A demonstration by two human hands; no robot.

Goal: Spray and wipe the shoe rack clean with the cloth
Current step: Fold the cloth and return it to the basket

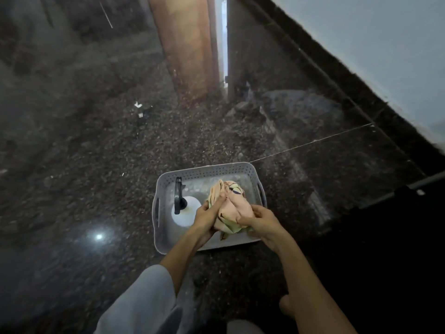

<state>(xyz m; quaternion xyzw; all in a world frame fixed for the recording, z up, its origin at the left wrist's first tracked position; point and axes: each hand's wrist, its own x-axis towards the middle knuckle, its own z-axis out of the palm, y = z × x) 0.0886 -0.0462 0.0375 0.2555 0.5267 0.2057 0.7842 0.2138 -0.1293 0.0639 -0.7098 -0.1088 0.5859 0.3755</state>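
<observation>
Dark speckled polished stone floor [96, 165], brown wooden door edge [185, 44] ahead, pale wall [385, 44] right. Grey perforated plastic basket [209, 171] on floor holds white spray bottle with black trigger [184, 210]. Crumpled peach patterned cloth [231, 206] over basket, left hand [207, 216] and right hand [262, 221] both gripping it. Shoe rack not seen.

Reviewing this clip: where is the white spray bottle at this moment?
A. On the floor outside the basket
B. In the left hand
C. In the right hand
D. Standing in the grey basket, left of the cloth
D: the spray bottle stands inside the basket, untouched, while the left hand and right hand both grip the cloth.
</observation>
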